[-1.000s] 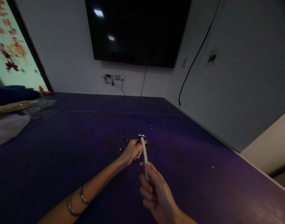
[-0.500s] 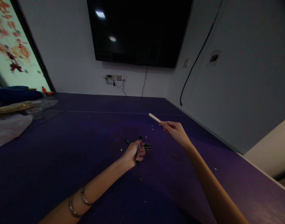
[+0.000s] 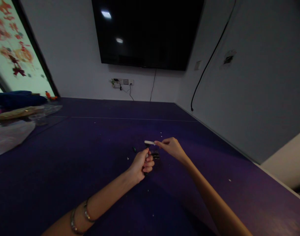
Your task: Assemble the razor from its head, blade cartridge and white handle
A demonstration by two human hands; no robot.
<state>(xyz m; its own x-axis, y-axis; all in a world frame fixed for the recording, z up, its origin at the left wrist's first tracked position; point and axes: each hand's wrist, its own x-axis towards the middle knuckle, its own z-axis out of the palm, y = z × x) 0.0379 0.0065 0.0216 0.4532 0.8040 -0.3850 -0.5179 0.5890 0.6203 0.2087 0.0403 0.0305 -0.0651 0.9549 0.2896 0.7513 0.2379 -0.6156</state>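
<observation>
My left hand (image 3: 140,164) is closed around a slim dark-handled tool (image 3: 145,173), most of it hidden by the fingers; its small dark head pokes out above the thumb. In my right hand (image 3: 173,148), thumb and fingers pinch one end of a white stick (image 3: 149,142). The stick's free end points left, over the tool's head; whether they touch I cannot tell. A small dark rectangular object (image 3: 155,154) lies on the purple surface (image 3: 103,144) just right of my left fingers. To the left of the tool's head is a small green object (image 3: 134,149).
Small white bits (image 3: 127,158) are scattered over the surface. Clear plastic wrap (image 3: 12,136) and a blue cloth bundle (image 3: 19,99) lie at the far left, near an orange object (image 3: 50,96). A black cable (image 3: 209,62) hangs at the right wall; a television (image 3: 147,32) is mounted ahead.
My right hand has moved left and down, bringing the white stick from off to the right to over the head of the tool. My left hand has barely moved.
</observation>
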